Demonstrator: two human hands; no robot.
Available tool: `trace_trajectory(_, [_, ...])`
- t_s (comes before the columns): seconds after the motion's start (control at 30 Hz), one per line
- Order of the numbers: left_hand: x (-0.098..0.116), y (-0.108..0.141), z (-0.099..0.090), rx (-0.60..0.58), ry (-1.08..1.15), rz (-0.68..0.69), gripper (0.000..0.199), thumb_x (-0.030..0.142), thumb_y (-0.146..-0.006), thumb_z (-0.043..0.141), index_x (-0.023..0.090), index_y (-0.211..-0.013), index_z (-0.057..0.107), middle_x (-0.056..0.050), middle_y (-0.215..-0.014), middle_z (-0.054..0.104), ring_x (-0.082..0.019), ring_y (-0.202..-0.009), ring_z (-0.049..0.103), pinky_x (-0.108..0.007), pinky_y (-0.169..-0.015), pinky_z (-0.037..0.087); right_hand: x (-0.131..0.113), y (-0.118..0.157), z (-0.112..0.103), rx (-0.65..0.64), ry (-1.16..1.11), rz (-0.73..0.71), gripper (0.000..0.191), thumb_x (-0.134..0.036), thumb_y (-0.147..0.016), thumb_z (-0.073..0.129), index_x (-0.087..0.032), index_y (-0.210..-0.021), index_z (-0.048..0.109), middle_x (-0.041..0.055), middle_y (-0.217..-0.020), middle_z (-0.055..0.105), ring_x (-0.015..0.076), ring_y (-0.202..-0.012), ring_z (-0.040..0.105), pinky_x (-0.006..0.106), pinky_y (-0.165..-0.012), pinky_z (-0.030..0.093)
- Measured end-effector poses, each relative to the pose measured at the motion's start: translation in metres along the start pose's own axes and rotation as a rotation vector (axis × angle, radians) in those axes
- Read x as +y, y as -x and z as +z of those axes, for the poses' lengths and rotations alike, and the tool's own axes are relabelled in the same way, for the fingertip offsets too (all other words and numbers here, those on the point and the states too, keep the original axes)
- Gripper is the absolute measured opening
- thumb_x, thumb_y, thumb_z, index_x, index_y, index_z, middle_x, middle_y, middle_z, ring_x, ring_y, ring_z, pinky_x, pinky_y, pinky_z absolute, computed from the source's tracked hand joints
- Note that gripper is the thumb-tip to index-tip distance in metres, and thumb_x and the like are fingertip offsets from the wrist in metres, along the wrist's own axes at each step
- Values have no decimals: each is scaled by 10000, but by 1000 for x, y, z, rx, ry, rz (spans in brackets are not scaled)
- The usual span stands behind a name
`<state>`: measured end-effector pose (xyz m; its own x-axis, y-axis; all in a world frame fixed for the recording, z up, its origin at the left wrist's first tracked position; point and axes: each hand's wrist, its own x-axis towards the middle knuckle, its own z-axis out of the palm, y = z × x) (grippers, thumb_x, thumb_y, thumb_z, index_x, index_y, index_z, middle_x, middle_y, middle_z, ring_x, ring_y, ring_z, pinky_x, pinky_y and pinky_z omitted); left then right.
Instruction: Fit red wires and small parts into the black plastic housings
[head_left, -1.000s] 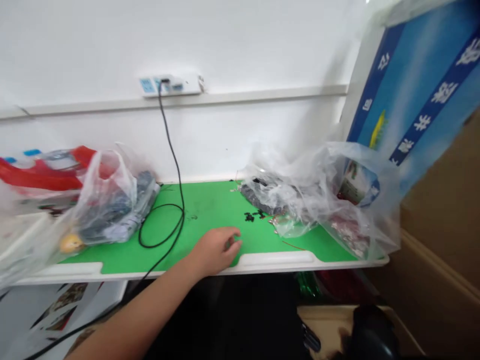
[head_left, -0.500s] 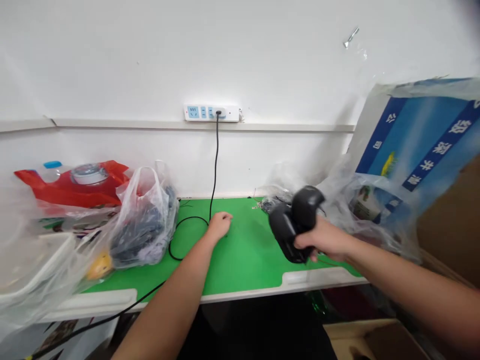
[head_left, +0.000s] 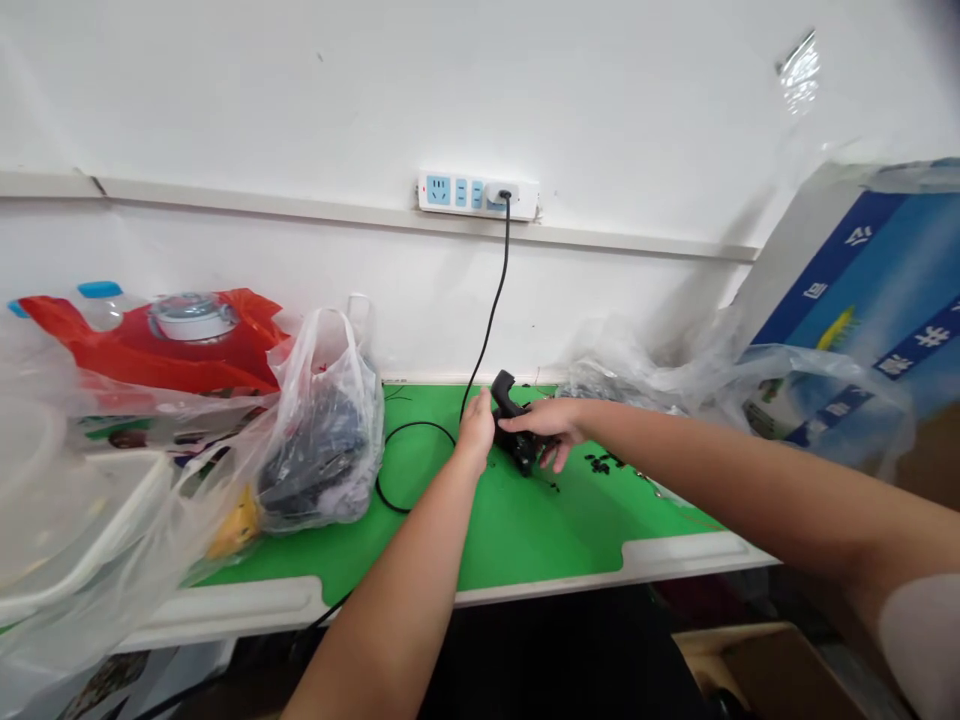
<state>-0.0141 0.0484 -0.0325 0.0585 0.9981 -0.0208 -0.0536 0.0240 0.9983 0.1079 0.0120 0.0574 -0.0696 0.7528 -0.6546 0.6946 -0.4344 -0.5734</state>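
Observation:
Dark black plastic parts (head_left: 517, 445) are bunched between my two hands over the green table mat; their exact kind is unclear. One curved black piece (head_left: 505, 388) sticks up at the top. My right hand (head_left: 551, 425) reaches in from the right, with thumb and fingers around the black parts. From the left, my left hand (head_left: 477, 430) rests its stretched fingers along their side, its far side hidden. Several small black bits (head_left: 600, 463) lie on the mat right of my right hand.
A black cable (head_left: 491, 320) runs from the wall power strip (head_left: 457, 193) and loops on the green mat (head_left: 420, 480). Clear plastic bags (head_left: 322, 430) and a red bag (head_left: 150, 340) stand left. More clear plastic (head_left: 622, 365) and a blue printed carton (head_left: 862, 260) are at right.
The black parts have come left and away from me in my right hand, meeting my left hand. My left hand has straightened from a closed shape. The view has turned left.

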Motion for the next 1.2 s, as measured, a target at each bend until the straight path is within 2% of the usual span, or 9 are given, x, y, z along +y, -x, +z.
trace_trajectory(0.17, [-1,-3,-1,-1,-83,59,526,533,-804,527,150,-1163,558,-129,-1105,636,-231,-988,604,-340,-856,466,21,-7,-12,-170,-203,-52,606,-701,-772,449,-156,-1032,502,104,-863,612,254,-761,656,466,-596,570])
trace_trajectory(0.27, [-4,-4,-2,-9,-143,60,524,381,-757,627,114,-1198,533,-154,-1107,629,-229,-961,616,-342,-853,470,37,-12,-17,-246,-366,-85,571,-699,-792,412,-171,-990,497,79,-843,607,241,-789,644,472,-645,564])
trace_trajectory(0.43, [-7,-7,-6,-5,-213,61,546,71,-641,618,105,-1181,546,-154,-1108,636,-214,-918,634,-318,-809,495,53,-12,-26,-175,-509,-53,507,-687,-796,412,-201,-940,437,63,-863,601,225,-784,629,562,-738,507])
trace_trajectory(0.57, [-8,-14,-9,83,-233,84,493,42,-667,548,111,-1155,558,-146,-1110,640,-216,-945,634,-317,-799,502,52,-3,-33,-16,-386,-10,529,-688,-773,449,-201,-980,461,90,-961,588,259,-881,597,664,-797,405])
trace_trajectory(0.67, [-11,-22,-14,153,-253,120,501,35,-684,520,121,-1177,536,-134,-1146,628,-202,-1005,617,-307,-844,488,48,4,-35,30,-288,-8,573,-712,-740,466,-200,-994,503,124,-1083,565,296,-987,552,668,-815,375])
trace_trajectory(0.8, [-10,-27,-23,252,-329,174,474,98,-722,549,136,-1194,516,-148,-1191,598,-239,-1110,563,-389,-956,429,46,10,-43,276,-217,-81,496,-646,-785,453,-182,-938,535,119,-1013,609,243,-919,566,494,-816,442])
trace_trajectory(0.93, [7,-18,-30,377,-421,264,482,191,-754,569,119,-1224,489,-191,-1301,488,-304,-1259,412,-472,-1078,280,54,27,-47,517,-88,-219,432,-578,-813,461,-164,-904,545,106,-848,647,197,-722,598,349,-689,464])
trace_trajectory(1.07, [24,-6,-26,384,-485,457,356,254,-803,516,167,-1147,555,-120,-1233,540,-241,-1197,473,-365,-1055,345,64,53,-18,560,362,-306,473,-631,-742,532,-170,-839,578,113,-789,642,258,-716,610,362,-657,455])
trace_trajectory(1.2, [25,1,-20,208,-589,573,289,307,-827,490,159,-1044,611,-105,-1116,605,-212,-1070,558,-329,-944,441,69,63,30,464,697,-314,566,-661,-646,621,-171,-928,599,147,-846,638,354,-816,614,440,-723,459])
